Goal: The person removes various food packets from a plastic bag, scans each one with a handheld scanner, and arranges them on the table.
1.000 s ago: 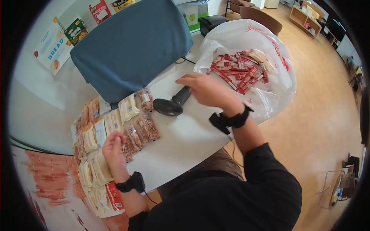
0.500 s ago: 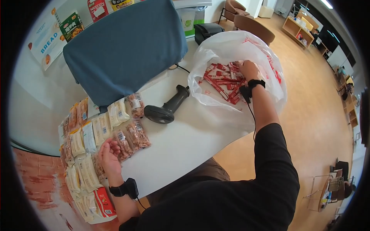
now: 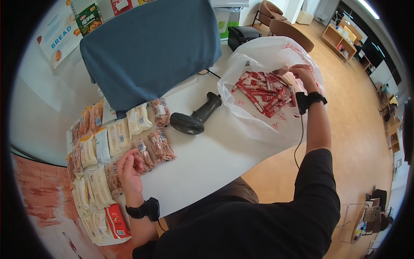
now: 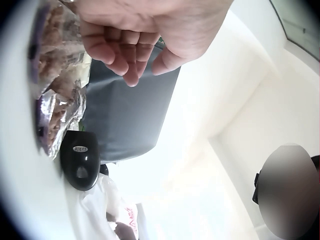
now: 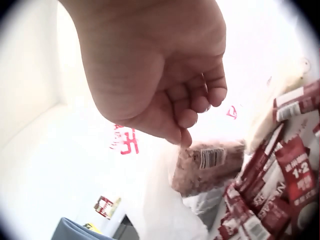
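Observation:
My right hand point(image 3: 304, 77) is over the white plastic bag point(image 3: 254, 49). Between thumb and forefinger it pinches the edge of a clear packet of brown, crumbly-looking snack point(image 5: 227, 167) with a barcode label. Red coffee stick sachets point(image 3: 263, 93) lie heaped in the bag below, beside a pale packet point(image 5: 265, 120). Over on the left, my left hand point(image 3: 130, 172) has loosely bent fingers and holds nothing. It is beside rows of brown snack packets point(image 3: 160, 146) and cream-coloured packets point(image 3: 117, 137) on the white table point(image 3: 202, 162).
A black handheld barcode scanner point(image 3: 194, 121) lies between the packets and the bag. Behind it stands a large shape under a blue-grey cloth point(image 3: 151, 52). A red-and-white pack point(image 3: 116, 220) is at the table's left front corner, and a black device point(image 3: 243, 36) stands behind the bag.
My right hand went from above the scanner into the bag, then rose toward its far right side with a brown snack packet. The left hand stays beside the packet rows.

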`<state>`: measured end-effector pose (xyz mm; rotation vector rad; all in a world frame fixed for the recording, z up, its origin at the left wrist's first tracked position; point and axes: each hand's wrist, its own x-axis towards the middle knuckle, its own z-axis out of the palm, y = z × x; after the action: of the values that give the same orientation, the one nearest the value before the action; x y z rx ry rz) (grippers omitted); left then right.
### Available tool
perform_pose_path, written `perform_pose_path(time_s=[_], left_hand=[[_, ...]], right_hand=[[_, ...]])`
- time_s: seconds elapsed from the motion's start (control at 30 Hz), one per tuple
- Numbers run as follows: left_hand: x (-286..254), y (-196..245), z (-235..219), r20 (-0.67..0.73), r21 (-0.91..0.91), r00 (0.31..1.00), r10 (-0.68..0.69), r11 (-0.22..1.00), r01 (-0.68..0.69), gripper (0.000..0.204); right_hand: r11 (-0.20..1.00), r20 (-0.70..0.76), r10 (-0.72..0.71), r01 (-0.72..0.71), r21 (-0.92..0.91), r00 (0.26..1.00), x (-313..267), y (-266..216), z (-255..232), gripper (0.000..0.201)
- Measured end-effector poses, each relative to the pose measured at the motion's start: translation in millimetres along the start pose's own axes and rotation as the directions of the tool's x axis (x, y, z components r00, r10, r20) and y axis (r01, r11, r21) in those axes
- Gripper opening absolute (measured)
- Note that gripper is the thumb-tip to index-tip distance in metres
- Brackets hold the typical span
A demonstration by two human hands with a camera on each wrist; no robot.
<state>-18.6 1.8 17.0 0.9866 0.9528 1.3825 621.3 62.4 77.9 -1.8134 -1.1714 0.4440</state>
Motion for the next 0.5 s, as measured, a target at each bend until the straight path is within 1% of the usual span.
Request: perform_pose_path(time_s=[0.1,0.13,0.23,0.27,0.37,0.4,0.47,0.5], left_hand=[[-2.9,2.3,4.1,0.010,0.027,1.000,-0.027,0.999,0.027,0.023],[-3.5,2.9,5.0,0.009,0.043,0.999,-0.032,0.999,0.031,0.023],[-4.8,2.5,6.5,0.022,0.068,0.999,-0.024,0.997,0.022,0.022],[-5.7,2.5,6.2,0.026,0.076,0.999,-0.019,0.997,0.017,0.022],[-7.0,3.0,8.7,0.019,0.102,0.998,-0.067,0.993,0.065,0.021],[-7.6,3.0,9.7,0.033,0.081,0.997,-0.067,0.995,0.064,0.020],[-7.6,2.0,11.8,0.047,0.095,0.995,-0.088,0.992,0.083,0.020],[-7.6,0.9,12.2,0.053,0.102,0.994,-0.100,0.990,0.094,0.021]], right_hand=[[0.953,0.184,-0.058,0.000,0.302,0.981,-9.2,-18.1,-19.2,0.008],[0.928,0.156,-0.064,0.001,0.372,0.986,-27.5,-41.8,-10.4,0.008],[0.881,0.229,-0.136,0.012,0.473,0.964,-51.2,-75.5,7.9,0.007],[0.858,0.216,-0.146,0.014,0.514,0.965,-64.8,-93.2,20.9,0.010],[0.754,0.327,-0.214,-0.057,0.655,0.920,-85.4,-121.7,59.7,0.007],[0.720,0.346,-0.233,-0.078,0.690,0.909,-94.9,-133.0,75.0,0.008],[0.647,0.386,-0.270,-0.131,0.751,0.882,-114.8,-155.3,108.1,0.009],[0.581,0.402,-0.284,-0.177,0.794,0.870,-123.9,-162.7,125.9,0.009]])
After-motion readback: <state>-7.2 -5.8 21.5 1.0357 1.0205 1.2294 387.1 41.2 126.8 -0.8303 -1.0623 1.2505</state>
